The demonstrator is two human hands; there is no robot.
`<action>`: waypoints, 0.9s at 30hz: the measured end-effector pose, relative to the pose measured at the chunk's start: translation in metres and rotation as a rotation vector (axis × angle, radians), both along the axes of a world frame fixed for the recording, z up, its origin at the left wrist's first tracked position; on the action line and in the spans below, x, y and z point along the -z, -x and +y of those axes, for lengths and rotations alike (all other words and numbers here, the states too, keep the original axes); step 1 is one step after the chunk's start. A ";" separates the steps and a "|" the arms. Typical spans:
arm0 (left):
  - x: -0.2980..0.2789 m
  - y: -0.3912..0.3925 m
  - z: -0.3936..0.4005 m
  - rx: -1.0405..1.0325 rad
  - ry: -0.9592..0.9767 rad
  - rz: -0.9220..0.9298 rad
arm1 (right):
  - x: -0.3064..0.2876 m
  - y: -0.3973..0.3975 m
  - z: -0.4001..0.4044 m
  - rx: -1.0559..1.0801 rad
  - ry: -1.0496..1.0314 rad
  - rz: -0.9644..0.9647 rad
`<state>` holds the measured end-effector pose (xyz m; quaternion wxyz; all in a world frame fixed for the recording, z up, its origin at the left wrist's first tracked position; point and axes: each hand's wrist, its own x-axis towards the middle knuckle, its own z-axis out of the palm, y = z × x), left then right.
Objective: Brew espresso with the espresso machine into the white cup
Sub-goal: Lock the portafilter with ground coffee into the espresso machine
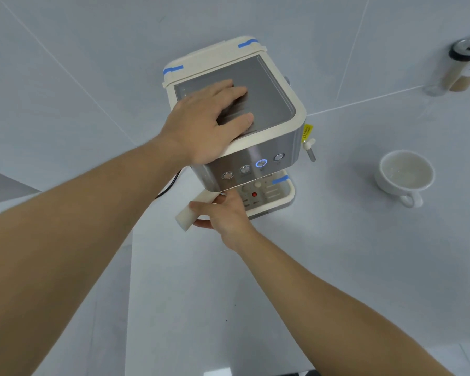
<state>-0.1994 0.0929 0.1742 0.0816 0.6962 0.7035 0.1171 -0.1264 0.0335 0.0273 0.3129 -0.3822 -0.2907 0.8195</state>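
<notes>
Espresso machine [244, 126] — cream and steel — is seen from above on a pale countertop [337, 267], with one of its four front buttons [261, 163] lit blue. Blue tape strips are stuck at its back corners and on the drip tray [282, 191] below. The left hand [206, 123] is laid flat on the metal top plate, palm down, fingers spread and pressing on the surface. The right hand [223, 213] is closed around the cream handle of the portafilter [193, 213], thumb over it and fingers under; the handle is angled out to the left beneath the machine's front, and its head is hidden under the panel. The white cup [404, 175] is set well apart to the right of the machine, upright, handle toward the camera. Two jars [456, 69] are placed at the far right edge, near the wall.
</notes>
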 end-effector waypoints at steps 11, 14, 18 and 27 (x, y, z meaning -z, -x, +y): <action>-0.001 -0.002 -0.002 -0.002 -0.015 -0.003 | 0.006 -0.017 -0.007 -0.040 -0.039 0.003; -0.001 -0.002 -0.001 -0.009 -0.006 0.008 | 0.006 -0.039 -0.009 -0.091 -0.023 0.044; -0.001 -0.004 0.000 -0.015 0.047 0.060 | -0.002 -0.065 -0.010 -0.086 0.026 0.040; -0.003 -0.004 -0.003 0.008 0.073 0.086 | -0.013 -0.112 0.019 -0.315 -0.107 -0.233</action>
